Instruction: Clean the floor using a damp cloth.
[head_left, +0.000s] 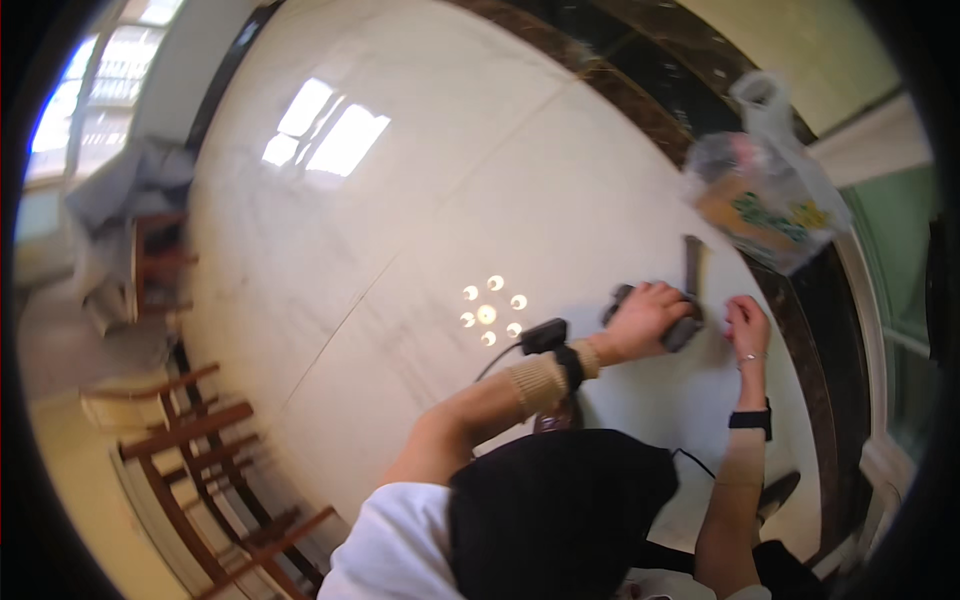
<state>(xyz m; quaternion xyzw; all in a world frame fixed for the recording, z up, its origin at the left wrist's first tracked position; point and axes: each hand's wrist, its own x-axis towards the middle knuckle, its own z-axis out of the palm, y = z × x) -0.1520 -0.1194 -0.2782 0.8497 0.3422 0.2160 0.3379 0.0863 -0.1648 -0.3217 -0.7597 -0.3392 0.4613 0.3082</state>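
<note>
My left hand (646, 319) lies over a dark grey object (682, 334) on the pale floor, its fingers curled around the top. The hand covers most of that object, so its kind is unclear; a dark end pokes out on the left too. Just beyond it a dark, narrow strip-like piece (691, 264) stretches away over the floor. To the right, my right hand (748, 322) is apart from the object, with bent fingers close together. A small reddish spot shows by its fingertips, but whether something is held cannot be made out.
A printed transparent plastic bag (780, 206) with contents stands at the right, by the dark floor border (817, 360). Wooden chairs (202, 465) line the left side. A black device (544, 337) with a cable is at my left wrist. The glossy floor (360, 247) reflects lights and windows.
</note>
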